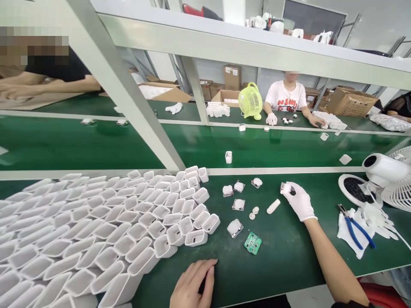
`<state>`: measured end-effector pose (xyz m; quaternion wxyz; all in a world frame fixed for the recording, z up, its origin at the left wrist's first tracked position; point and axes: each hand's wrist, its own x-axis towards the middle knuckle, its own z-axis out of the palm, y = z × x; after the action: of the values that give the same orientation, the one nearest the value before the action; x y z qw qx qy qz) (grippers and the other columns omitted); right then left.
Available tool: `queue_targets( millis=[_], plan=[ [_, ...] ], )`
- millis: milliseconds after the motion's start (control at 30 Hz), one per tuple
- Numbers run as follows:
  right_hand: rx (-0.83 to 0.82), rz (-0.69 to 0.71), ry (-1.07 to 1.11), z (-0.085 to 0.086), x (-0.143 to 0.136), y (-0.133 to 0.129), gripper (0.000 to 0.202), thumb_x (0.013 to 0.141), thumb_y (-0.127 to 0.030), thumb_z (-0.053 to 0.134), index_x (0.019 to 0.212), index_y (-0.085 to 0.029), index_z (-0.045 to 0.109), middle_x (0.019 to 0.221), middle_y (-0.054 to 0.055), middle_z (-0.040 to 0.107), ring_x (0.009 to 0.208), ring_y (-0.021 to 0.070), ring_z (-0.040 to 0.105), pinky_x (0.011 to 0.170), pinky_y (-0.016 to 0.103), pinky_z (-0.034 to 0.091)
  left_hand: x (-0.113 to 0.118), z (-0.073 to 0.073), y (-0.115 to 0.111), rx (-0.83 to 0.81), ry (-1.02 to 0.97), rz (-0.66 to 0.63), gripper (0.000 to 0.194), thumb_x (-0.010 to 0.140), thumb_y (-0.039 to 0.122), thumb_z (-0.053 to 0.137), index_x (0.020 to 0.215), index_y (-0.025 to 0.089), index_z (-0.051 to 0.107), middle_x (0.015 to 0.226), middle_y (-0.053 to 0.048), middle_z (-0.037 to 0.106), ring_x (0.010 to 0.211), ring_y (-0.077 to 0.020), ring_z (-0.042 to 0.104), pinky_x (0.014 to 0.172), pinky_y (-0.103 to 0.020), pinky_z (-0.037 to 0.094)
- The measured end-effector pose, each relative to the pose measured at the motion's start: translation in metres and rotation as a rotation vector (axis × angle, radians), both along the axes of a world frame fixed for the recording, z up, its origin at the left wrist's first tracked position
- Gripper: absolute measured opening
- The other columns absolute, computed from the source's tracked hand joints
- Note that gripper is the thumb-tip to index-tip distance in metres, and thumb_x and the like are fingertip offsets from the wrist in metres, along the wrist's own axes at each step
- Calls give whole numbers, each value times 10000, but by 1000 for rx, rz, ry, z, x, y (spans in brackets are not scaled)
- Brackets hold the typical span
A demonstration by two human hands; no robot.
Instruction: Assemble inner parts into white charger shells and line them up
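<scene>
**Fingertip Grip Amid Loose Pieces**

Here's the right hand [300,202], gloved in white, pinching a small white part [285,187] over the far side of the worktop [282,256]. Only fingertips have it, so a slick glove could let it slip. The left hand [195,284], bare, rests loosely curled at the near side, nothing showing in it; one careless sweep to the right might catch the green board [253,243].

Moving outward: a white bar [273,206] lies just left of the gloved fingers, then two little discs [255,210], and a dragging wrist could scatter those! Five modules [238,204] sit farther left, close enough to be knocked together. Beyond them, open cases [195,238] crowd the left; packed this tightly, one nudge could shift several. Over right, pliers [350,233] lie near the fan [382,171]; an elbow swinging wide could snag their handles.
</scene>
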<state>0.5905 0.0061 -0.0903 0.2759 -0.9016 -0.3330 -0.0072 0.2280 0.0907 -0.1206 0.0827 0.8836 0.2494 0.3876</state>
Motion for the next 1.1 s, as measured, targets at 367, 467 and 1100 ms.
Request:
queue_targets(
  millis=[367, 467, 1100],
  plan=[
    [-63, 52, -56, -1, 4, 0, 478, 744, -521, 582, 1085, -190, 638, 1202, 85, 578, 1150, 303, 457, 951, 456, 387, -1, 24, -4, -90, -46, 5, 158, 898, 146, 462, 949, 171, 609, 883, -40, 645, 814, -134, 586, 743, -252, 482],
    [-95, 91, -63, -5, 13, -3, 549, 726, -504, 608, 1196, -219, 599, 1276, 67, 536, 1218, 303, 406, 1008, 470, 350, 0, 44, 13, 70, -25, 93, 163, 871, 130, 499, 997, 161, 598, 986, -82, 620, 918, -189, 543, 815, -328, 455],
    [716, 47, 620, 15, -5, -4, 533, 751, -512, 658, 1130, -138, 652, 1110, 100, 648, 949, 216, 654, 1002, 394, 460, 51, 63, 33, -980, -456, -371, 302, 944, 417, 391, 786, 162, 356, 1236, -124, 484, 1053, -230, 562, 774, -354, 494]
  ],
)
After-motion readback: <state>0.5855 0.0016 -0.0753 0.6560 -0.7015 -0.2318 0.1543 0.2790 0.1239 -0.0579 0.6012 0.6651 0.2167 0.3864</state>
